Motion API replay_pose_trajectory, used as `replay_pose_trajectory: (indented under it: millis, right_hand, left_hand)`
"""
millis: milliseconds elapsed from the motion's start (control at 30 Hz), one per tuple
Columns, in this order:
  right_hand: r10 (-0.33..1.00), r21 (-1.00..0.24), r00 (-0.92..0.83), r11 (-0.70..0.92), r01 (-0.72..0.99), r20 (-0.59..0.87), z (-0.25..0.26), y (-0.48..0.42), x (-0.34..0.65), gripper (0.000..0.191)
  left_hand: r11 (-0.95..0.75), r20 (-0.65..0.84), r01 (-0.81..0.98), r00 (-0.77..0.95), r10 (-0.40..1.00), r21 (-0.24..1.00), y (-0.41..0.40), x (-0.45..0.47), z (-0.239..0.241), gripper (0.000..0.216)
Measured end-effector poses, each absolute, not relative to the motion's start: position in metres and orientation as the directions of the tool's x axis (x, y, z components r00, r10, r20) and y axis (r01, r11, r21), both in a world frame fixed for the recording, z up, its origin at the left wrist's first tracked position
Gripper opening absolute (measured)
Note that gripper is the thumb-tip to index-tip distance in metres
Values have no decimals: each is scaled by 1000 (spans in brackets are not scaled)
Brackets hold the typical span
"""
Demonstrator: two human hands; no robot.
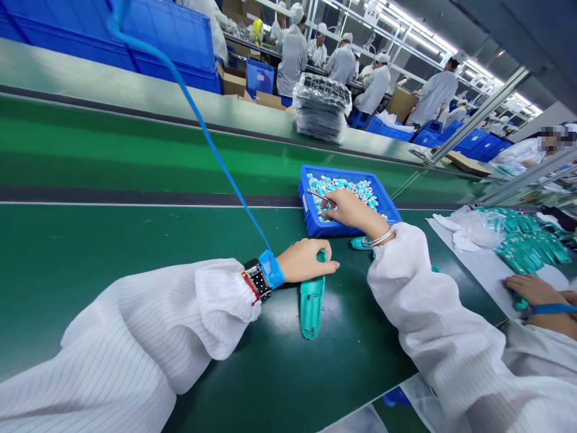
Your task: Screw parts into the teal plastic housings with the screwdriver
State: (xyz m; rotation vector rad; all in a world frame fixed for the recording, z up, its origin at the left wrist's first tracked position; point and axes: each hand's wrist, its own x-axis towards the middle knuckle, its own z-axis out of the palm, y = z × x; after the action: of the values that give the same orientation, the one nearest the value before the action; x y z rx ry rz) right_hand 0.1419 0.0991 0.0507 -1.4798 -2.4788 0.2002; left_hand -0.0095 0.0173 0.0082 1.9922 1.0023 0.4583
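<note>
Blue plastic tray [386, 201], set on the green worktop [135, 252], heaped with small teal-and-white parts [356, 189]; right hand [351, 213] angled down over it, fingers closed on slim steel tweezers [321, 196], tips held above the tray's left side. Left hand [304, 260], blue wrist strap [271, 269] behind it, curled shut around the top of a teal plastic piece [312, 310] lying on the worktop, wrist kept low.

A green-topped desk [288, 385], carrying a blue plastic tray [307, 207] of small teal parts [347, 186]; a teal plastic piece [312, 310] lying just below it; a white sheet [478, 288] under heaped teal pieces [525, 252], off to the right
</note>
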Motion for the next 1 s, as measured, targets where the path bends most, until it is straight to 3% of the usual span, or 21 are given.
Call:
replay_pose_trajectory:
  millis: [167,300,367,433,500,567,667,733,833,1000]
  right_hand:
    - [893,-281,-381,440,853,240,52,99,158,4]
    - [888,-323,-293,411,853,355,68,74,167,15]
    - [861,-362,-261,434,825,437,76,45,171,19]
    - [841,-479,-230,480,735,489,80,10,175,13]
    - [873,-677,-167,465,571,459,78,-24,177,5]
    - [928,-849,-91,367,379,360,74,-52,178,10]
    - [981,-972,-10,193,132,194,67,-80,175,16]
    - [997,-997,-17,77,15,76,65,-92,170,16]
    - [993,-995,-96,-80,-62,-74,66,-101,163,18]
    - [974,-984,-197,-137,-113,-113,67,-99,156,19]
  left_hand:
    - [-5,-96,138,717,690,990,22,-2,1,44]
    - [373,-229,-46,717,659,927,12,3,5,57]
    - [474,-249,-151,693,676,867,7,3,9,56]
    - [519,-234,-243,685,690,819,2,3,13,54]
    - [539,-199,-289,712,674,791,-4,4,17,53]
    - [528,-141,-284,767,626,800,-12,4,23,49]
    - [414,-107,-142,846,522,899,-28,3,37,46]
    - [236,-134,14,855,501,972,-37,2,48,47]
    - [-61,-110,169,834,540,984,-47,-2,59,50]
    - [-217,-79,244,816,572,945,-53,-4,59,64]
